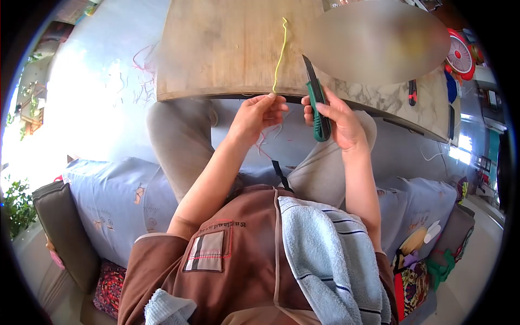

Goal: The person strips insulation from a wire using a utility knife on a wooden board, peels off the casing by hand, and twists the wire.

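Observation:
A thin yellow-green cord (280, 57) runs up across the wooden table (227, 49), its near end pinched between the thumb and fingertips of my left hand (260, 114) at the front edge. To the right, my right hand (338, 116) is wrapped round a green and black utility knife (318, 111). The knife's dark blade points up and slightly left over the table, a short way right of the cord and apart from it.
A marbled surface (379, 97) at the right bears a red and black tool (413, 93). A red round fan-like object (459, 54) is beyond it. Thin scraps (143, 81) lie on the floor at left. My knees are below the table edge; a blurred patch covers the upper right.

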{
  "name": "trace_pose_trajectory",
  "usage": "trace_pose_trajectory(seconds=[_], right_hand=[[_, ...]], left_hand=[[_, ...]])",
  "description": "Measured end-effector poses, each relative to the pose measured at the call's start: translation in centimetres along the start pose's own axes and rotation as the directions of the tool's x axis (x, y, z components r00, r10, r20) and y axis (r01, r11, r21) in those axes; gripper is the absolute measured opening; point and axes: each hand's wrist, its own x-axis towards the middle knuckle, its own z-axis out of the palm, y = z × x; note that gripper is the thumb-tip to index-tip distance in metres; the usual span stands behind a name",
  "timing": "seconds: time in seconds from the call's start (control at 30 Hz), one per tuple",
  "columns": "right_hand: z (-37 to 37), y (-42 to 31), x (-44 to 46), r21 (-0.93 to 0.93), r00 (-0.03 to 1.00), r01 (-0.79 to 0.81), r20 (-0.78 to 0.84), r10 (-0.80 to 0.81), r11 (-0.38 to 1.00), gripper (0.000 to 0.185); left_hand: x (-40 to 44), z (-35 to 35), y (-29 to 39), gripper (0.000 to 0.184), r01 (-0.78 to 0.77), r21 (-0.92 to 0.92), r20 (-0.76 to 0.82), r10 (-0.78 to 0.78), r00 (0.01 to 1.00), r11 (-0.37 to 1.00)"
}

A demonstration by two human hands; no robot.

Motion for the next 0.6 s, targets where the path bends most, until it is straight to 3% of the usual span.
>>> trace_pose_trajectory(seconds=[0.2,0.3,0.4,0.5,0.6], right_hand=[[0.7,0.4,-2.3,-0.042,0.999,0.024,-0.023,-0.025,0.999,0.053],[0.6,0.9,-2.7,-0.038,0.998,0.043,-0.046,-0.045,0.998,0.051],[0.1,1.5,-2.9,-0.028,0.995,0.061,-0.080,-0.063,0.998,0.047],[-0.4,1.9,-2.8,-0.014,0.987,0.081,-0.137,-0.083,0.997,0.043],[-0.3,1.9,-2.5,-0.113,0.971,0.129,-0.189,-0.148,0.985,0.040]], left_hand=[[-0.1,1.1,0.1,0.034,-0.073,0.176,-0.243,0.115,0.963,0.982],[0.7,0.6,-0.6,0.032,-0.112,0.279,-0.233,0.181,0.956,0.954],[0.5,0.9,-1.2,0.029,-0.201,0.245,-0.209,0.254,0.944,0.949],[0.0,1.0,-2.0,0.028,-0.137,0.204,-0.153,0.170,0.973,0.969],[-0.2,1.7,-1.6,0.029,-0.141,0.252,-0.165,0.186,0.969,0.957]])
